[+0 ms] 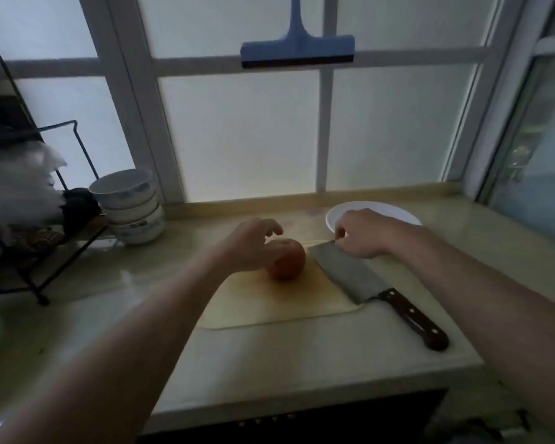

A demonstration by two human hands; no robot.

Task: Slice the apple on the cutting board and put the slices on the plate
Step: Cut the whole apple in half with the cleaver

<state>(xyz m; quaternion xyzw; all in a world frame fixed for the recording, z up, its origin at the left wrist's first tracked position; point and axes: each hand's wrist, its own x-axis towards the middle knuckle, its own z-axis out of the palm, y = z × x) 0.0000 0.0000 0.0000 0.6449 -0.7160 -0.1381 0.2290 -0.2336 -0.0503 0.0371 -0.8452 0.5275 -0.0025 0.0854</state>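
Apple [287,262]: whole, on the board [269,306] near its far edge. Left hand [253,243]: over the apple's left side, fingers loose, gripping nothing. Cleaver [350,277]: flat along the board's right edge. Right hand [362,233]: fingers curled at the cleaver's far tip; grasp cannot be determined. Plate [394,213]: near the counter's [302,363] far edge.

Dim, backlit by frosted window [244,129] | soft blur (edges bowed)
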